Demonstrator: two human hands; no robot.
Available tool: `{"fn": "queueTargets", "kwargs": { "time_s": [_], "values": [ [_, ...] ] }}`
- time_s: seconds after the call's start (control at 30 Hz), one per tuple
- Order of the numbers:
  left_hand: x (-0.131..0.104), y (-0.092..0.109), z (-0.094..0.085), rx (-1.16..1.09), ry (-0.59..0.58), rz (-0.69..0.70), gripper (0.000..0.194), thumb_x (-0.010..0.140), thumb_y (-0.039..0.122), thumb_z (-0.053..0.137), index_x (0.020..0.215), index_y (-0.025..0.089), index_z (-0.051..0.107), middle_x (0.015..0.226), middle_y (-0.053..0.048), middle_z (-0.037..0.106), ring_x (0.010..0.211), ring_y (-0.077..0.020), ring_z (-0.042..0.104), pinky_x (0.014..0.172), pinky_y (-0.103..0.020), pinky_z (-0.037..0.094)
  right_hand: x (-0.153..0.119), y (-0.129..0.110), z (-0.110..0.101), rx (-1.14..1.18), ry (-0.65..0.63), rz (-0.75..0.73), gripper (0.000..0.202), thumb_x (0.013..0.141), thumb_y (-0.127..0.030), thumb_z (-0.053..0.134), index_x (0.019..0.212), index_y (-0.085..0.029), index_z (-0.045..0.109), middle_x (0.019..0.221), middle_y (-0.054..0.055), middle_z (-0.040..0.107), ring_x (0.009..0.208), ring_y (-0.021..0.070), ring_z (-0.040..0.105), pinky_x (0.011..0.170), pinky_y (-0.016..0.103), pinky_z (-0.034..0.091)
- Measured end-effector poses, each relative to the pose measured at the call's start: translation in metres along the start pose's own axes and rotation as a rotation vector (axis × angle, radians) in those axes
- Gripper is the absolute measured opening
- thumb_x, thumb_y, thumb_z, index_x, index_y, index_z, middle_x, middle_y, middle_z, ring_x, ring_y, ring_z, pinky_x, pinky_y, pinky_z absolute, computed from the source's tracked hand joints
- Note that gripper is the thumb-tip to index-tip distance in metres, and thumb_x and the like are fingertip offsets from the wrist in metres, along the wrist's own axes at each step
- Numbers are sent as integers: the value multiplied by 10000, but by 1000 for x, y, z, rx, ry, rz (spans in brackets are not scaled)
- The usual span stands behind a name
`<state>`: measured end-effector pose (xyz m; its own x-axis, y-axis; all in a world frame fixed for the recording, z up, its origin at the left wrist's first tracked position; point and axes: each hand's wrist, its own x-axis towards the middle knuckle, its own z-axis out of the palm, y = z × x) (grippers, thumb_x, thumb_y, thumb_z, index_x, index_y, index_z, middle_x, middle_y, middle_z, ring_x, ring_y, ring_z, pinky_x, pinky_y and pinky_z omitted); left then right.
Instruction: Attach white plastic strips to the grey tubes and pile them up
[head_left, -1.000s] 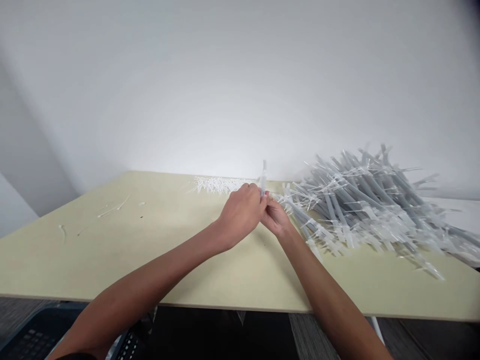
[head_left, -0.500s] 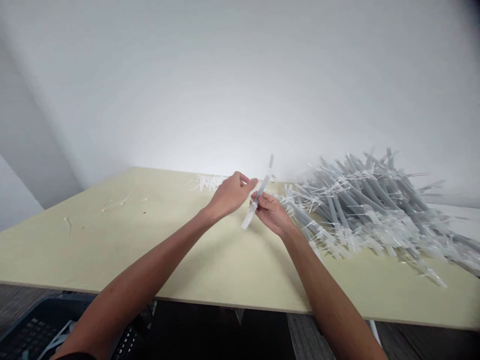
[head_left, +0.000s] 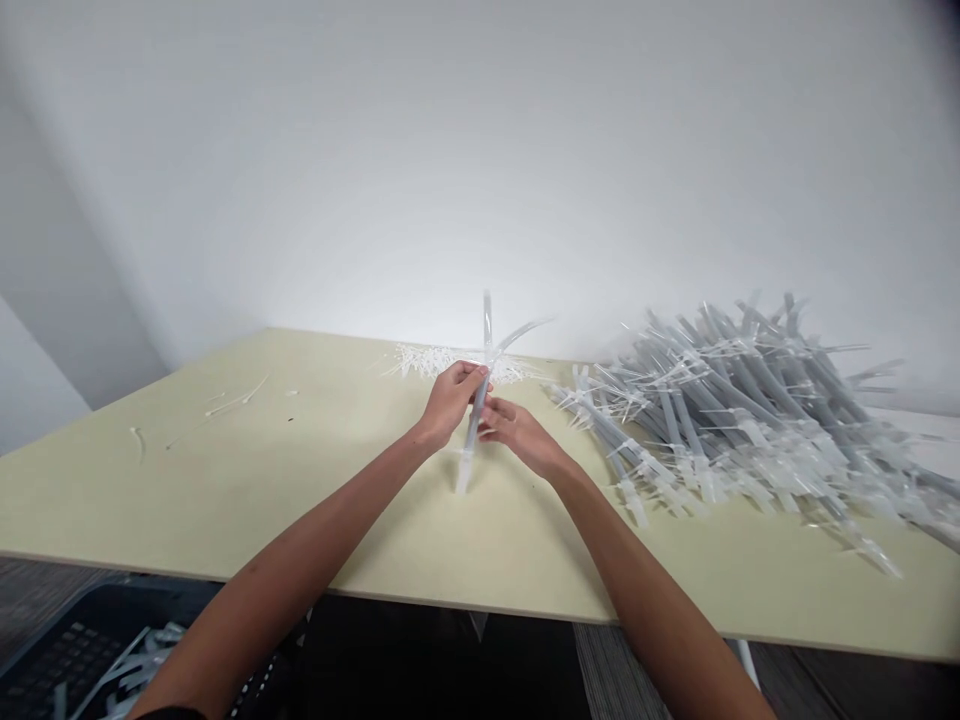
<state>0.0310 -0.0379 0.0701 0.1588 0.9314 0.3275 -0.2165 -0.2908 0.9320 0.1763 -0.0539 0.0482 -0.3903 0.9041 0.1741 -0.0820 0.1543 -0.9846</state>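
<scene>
My left hand [head_left: 450,402] is closed on a slim grey tube [head_left: 478,410] near its middle, holding it upright with a slight tilt above the table. The tube's lower end [head_left: 465,470] is clear, with a cable tie around it. A thin clear strip curves off to the right above my left fingers; whether it is a tie's tail I cannot tell. My right hand [head_left: 523,438] is just right of the tube, its fingers apart and their tips beside it or lightly touching. White cable ties [head_left: 427,360] lie in a heap behind my hands.
A large pile of similar grey tubes with ties [head_left: 720,400] covers the table's right side. Several loose ties [head_left: 244,400] lie at the left of the table [head_left: 262,510]. Below the front edge stands a dark basket [head_left: 75,640] with pale strips inside. A white wall rises behind.
The tube has moved left and turned more upright. My left hand has taken hold of it, while my right hand has loosened its grip. A curved strip now sticks out to the right.
</scene>
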Motion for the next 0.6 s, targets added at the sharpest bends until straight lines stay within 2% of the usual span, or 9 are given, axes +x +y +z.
{"fn": "queueTargets", "kwargs": {
  "time_s": [0.1,0.2,0.33,0.47,0.6],
  "values": [
    [-4,-4,4,14,-33,-38,308,777,446,578,855,154,521,754,-41,600,642,-124,566,646,-287,474,2,-3,0,232,88,-79,363,779,-468,580,1045,-222,619,885,48,600,785,147,550,751,300,448],
    [-9,-8,10,-28,-126,-93,308,787,441,573,867,149,515,758,-46,602,644,-120,572,679,-301,481,5,-3,5,384,156,-121,352,801,-507,532,966,-214,636,679,-4,520,604,99,475,625,240,438],
    [-12,-13,16,-65,-170,-107,303,800,437,560,867,143,519,773,-58,613,646,-120,579,679,-297,480,8,1,14,436,240,-71,383,777,-542,542,988,-230,616,536,-51,389,448,74,330,448,206,361],
    [-13,-16,18,-143,-214,-139,279,811,411,550,824,133,532,755,-54,604,624,-108,569,649,-275,476,10,3,17,520,280,-50,395,765,-552,550,987,-230,605,474,-73,322,390,68,249,363,197,277],
    [-14,-18,19,-157,-224,-162,278,807,401,561,821,124,540,745,-56,601,597,-102,561,642,-281,482,11,4,14,598,292,-11,368,746,-531,586,917,-206,611,472,-71,366,379,57,260,339,191,256]
  ]
}}
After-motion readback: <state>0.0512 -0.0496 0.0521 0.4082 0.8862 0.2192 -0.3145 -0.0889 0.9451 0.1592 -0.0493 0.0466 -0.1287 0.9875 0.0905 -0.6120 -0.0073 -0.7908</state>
